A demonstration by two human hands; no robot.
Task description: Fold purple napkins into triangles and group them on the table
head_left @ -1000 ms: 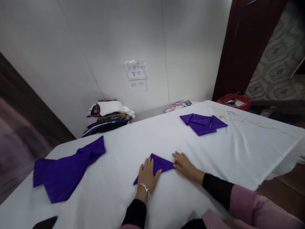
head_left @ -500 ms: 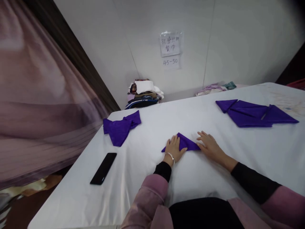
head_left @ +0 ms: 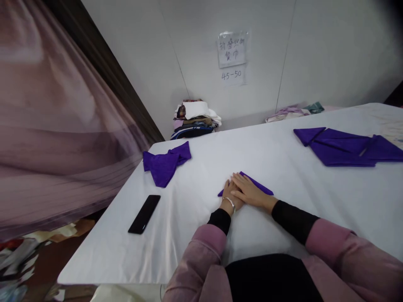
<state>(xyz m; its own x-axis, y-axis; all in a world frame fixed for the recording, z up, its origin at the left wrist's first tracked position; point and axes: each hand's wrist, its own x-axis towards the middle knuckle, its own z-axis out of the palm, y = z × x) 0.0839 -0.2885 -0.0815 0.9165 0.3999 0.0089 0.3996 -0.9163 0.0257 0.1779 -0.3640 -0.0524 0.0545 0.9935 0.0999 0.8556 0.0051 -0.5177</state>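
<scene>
A purple napkin [head_left: 258,184], folded into a flat triangle, lies on the white-covered table [head_left: 201,243] in front of me. My left hand [head_left: 231,193], with a silver bracelet at the wrist, rests flat on its left part. Over the fingers of that hand lies my right hand [head_left: 248,189], fingers stretched out and flat, partly covering both it and the napkin. The napkin's left tip and its right edge show past my hands; the middle is hidden.
A bunched purple cloth [head_left: 165,164] lies at the table's far left, with a black phone [head_left: 145,214] nearer me. Several folded purple napkins [head_left: 343,147] sit at the right. Beyond the far edge are a clothes stack [head_left: 195,119] and more cloth [head_left: 291,112]. A curtain [head_left: 63,126] hangs left.
My right hand has moved left from the napkin's right tip onto my left hand. My left hand stays on the napkin. The view has shifted slightly.
</scene>
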